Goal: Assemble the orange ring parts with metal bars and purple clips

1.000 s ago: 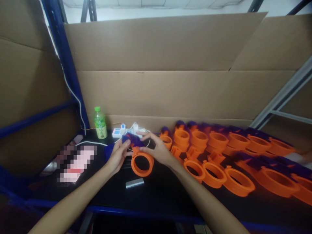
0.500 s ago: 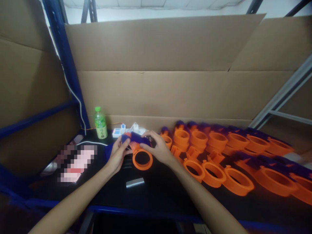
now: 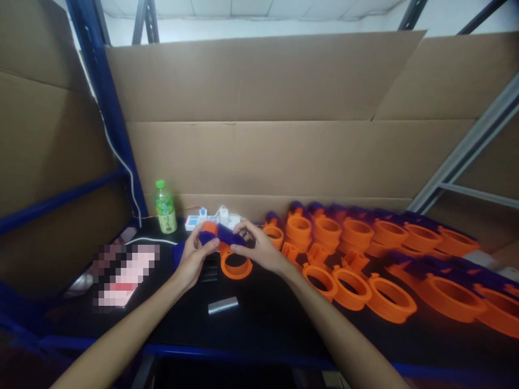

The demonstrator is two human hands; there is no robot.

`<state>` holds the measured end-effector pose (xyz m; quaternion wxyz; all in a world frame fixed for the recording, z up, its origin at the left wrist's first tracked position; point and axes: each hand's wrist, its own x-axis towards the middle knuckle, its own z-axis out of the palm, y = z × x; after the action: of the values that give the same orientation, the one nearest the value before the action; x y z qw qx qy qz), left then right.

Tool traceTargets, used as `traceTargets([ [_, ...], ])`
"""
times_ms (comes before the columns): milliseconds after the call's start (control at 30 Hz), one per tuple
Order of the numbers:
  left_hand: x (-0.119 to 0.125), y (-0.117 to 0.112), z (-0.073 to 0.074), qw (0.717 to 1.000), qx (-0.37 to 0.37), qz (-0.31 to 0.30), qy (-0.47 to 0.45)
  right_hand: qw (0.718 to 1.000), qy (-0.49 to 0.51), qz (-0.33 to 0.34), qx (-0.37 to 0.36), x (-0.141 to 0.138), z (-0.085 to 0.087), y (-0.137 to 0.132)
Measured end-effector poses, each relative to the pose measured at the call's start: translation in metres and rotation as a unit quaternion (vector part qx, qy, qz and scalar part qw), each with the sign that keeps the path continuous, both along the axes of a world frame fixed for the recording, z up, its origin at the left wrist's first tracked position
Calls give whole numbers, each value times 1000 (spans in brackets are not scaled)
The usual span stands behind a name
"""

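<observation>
Both hands hold one assembly above the black tabletop. It is an orange plastic ring with a dark blue part fixed on its upper end. My left hand grips the blue part's left end, thumb on top. On the right, my right hand pinches the blue part and the ring's upper edge. The ring hangs tilted under the fingers.
Rows of several orange rings with blue parts cover the table's right half. A small silver block lies near the front. A green bottle and a white power strip stand at the back. Cardboard walls surround the shelf.
The hands have turned the assembly so the ring lies flatter and the blue part points sideways. The assembly has shifted slightly away from me.
</observation>
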<state>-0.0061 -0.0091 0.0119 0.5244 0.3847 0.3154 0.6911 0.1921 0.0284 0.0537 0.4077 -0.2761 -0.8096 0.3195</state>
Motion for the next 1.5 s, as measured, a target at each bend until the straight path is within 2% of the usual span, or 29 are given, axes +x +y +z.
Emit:
traceTargets([
  [233, 4, -12, 10, 992, 72, -69, 73, 987, 111, 11, -119, -9, -4, -2],
  [400, 0, -9, 5, 987, 101, -80, 94, 977, 130, 41, -163, -10, -7, -4],
  [633, -6, -6, 1, 972, 153, -108, 141, 973, 119, 62, -191, -5, -2, -4],
  [767, -8, -6, 2, 972, 148, -106, 149, 970, 112, 71, -203, -4, 0, -5],
  [933, -5, -5, 3, 976, 121, -111, 144, 972, 99, 67, -201, -4, -5, 0],
  [1033, 0, -4, 2, 986, 93, -81, 110, 986, 85, 21, -144, -8, -7, 1],
  [1100, 2, -1, 0, 993, 70, -57, 76, 995, 58, -50, -60, -11, -5, -3],
  [1167, 2, 2, -3, 998, 43, -39, 33, 993, 5, -112, 40, -13, -1, -13],
  [1233, -1, 6, -5, 1000, 17, -19, -14, 981, -73, -132, 124, -14, 1, -28],
  [1333, -4, 10, -8, 998, -7, -16, -59, 950, -186, -150, 201, -13, -3, -51],
  [1400, -4, 11, -9, 997, -16, -37, -63, 930, -221, -182, 229, -8, -9, -63],
  [1500, 1, 10, -9, 993, -18, -104, -45, 916, -224, -218, 251, 12, -13, -77],
])
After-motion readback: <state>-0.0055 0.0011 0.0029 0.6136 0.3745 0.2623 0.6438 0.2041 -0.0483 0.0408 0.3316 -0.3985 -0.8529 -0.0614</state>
